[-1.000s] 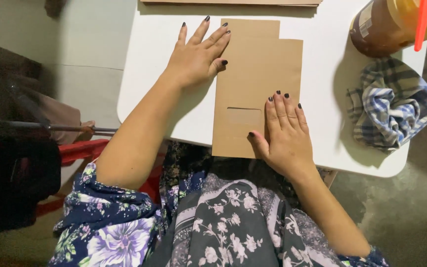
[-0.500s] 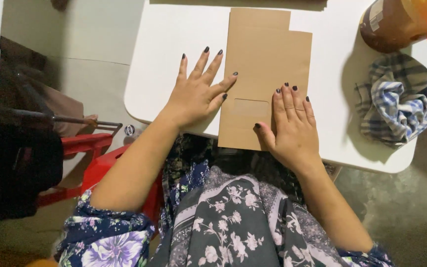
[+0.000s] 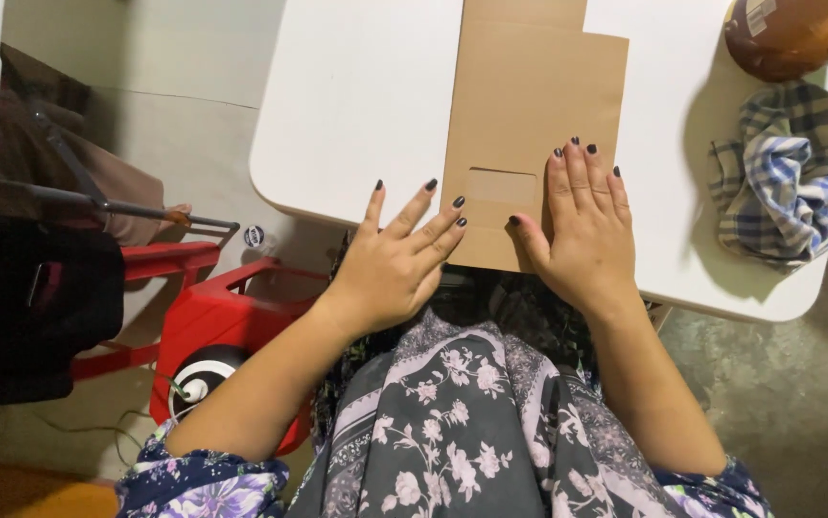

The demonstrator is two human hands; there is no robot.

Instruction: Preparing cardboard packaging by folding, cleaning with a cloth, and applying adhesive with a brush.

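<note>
While the brown cardboard sheet (image 3: 529, 125) lies flat on the white table (image 3: 356, 105), the right hand (image 3: 582, 230) presses its lower right part, fingers together. The left hand (image 3: 399, 264) rests at its lower left edge, fingers spread, fingertips (image 3: 458, 202) touching the cardboard.

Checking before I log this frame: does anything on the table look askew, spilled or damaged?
Nothing is spilled or torn. The checked cloth lies crumpled near the table's right edge, and the brown card lies flat under both hands.

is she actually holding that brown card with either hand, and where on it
Nothing is gripped. Both hands lie flat: the right hand presses the brown card sheet near its lower right, beside the small rectangular flap; the left hand has fingertips on its lower left edge.
</note>
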